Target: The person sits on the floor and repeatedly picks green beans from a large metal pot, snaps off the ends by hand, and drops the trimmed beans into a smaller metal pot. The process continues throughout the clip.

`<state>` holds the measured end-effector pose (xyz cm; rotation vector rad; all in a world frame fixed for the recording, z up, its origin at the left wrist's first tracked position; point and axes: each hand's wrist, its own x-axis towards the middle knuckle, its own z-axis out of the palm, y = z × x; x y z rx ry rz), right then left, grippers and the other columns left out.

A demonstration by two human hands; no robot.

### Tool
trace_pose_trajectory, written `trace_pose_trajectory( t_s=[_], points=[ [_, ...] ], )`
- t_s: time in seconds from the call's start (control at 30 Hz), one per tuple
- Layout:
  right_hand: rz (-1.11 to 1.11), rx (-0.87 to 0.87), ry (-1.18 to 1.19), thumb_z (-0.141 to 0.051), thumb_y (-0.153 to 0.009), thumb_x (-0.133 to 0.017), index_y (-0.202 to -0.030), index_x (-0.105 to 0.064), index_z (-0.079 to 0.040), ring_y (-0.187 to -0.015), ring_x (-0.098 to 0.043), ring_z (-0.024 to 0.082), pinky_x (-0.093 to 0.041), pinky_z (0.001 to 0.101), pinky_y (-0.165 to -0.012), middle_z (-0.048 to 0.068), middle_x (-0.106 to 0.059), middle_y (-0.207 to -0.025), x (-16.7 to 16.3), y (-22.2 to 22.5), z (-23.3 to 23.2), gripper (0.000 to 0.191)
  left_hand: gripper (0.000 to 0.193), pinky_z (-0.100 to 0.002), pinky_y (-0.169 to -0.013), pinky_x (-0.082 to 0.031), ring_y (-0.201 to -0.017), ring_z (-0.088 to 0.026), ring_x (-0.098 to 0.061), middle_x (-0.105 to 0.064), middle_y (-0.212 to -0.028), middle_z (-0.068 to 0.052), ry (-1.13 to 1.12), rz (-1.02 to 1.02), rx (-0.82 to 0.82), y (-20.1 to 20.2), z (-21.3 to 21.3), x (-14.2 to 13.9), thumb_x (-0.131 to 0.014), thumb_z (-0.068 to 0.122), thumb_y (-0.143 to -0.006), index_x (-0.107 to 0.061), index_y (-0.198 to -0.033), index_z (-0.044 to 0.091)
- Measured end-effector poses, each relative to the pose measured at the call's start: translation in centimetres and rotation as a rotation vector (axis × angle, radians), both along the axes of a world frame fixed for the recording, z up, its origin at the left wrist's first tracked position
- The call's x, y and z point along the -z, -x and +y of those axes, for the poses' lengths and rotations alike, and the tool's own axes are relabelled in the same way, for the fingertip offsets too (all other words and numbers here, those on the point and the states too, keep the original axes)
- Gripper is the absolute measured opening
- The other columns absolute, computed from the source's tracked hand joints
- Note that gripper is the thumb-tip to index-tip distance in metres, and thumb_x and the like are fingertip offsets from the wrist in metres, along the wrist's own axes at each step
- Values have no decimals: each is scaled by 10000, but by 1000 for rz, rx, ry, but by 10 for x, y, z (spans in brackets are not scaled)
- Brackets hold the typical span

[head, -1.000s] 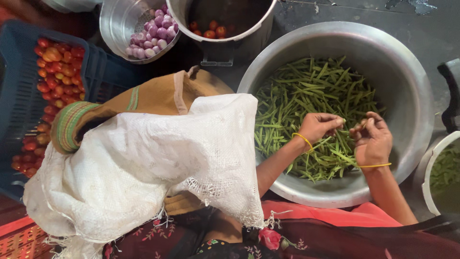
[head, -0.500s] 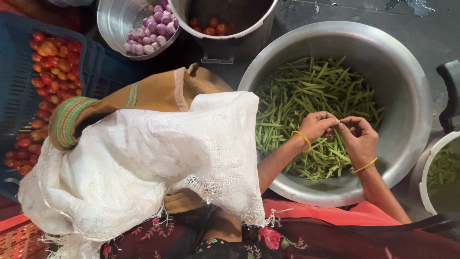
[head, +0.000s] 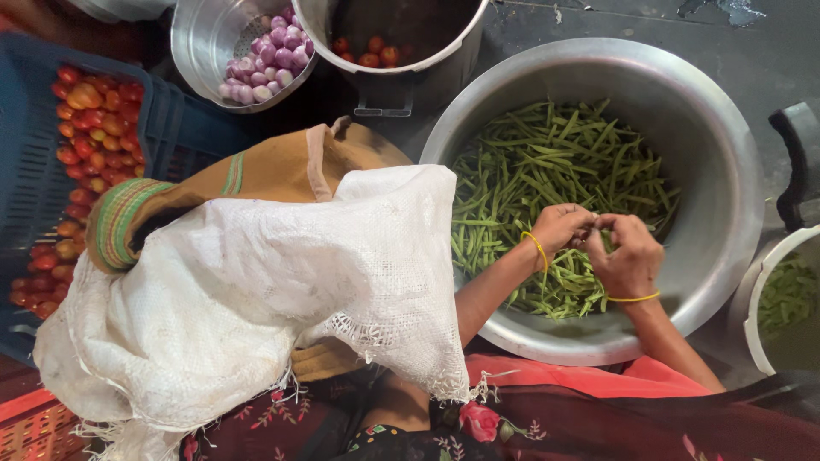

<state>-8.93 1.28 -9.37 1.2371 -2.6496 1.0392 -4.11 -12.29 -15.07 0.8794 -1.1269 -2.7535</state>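
Observation:
A big metal basin on the ground holds a heap of green beans. Both my hands hover over the near side of the heap, fingertips meeting. My left hand and my right hand pinch the same green bean between them. Each wrist wears a thin yellow bangle. A white woven sack lies over my lap, to the left of the basin.
A blue crate of tomatoes stands at the left. A steel colander with small purple onions and a dark pot holding a few tomatoes sit at the top. A white bucket of cut beans stands at the right edge.
My hands, apart a second ago, have come together over the beans and now hold one bean between the fingertips.

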Motion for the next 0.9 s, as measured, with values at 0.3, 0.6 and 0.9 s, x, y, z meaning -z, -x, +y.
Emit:
trace_pose_trajectory(
  t_s=[0.3,0.6,0.9],
  points=[
    [38,3,89,-169,-958,-827,-1037,-726,-103,-836,-682,228,-536,354,-720,80,-687,-982,-19,-14,-5,145,170,-234,-558,-459,-642,-45,-554,-729,-828,-19,495,-67,-68,-6,-10,-22,-747,152,-951,-782,-1041,13],
    [17,55,80,-146,-1006,-809,-1183,-771,-192,-906,-719,212,-567,336,-800,43,-730,-1067,-25,-7,-3,187,249,-261,-635,-530,-700,-75,-598,-719,-900,-18,298,53,186,0,-6,-1,-556,103,-1051,-737,-1185,-3],
    [91,14,6,-136,-956,-784,-1121,-776,-142,-897,-715,238,-545,345,-731,35,-740,-1087,-23,-6,0,165,223,-250,-669,-529,-727,-80,-639,-763,-907,-43,323,45,138,-4,-16,-7,-639,98,-1002,-765,-1158,1]
  ],
)
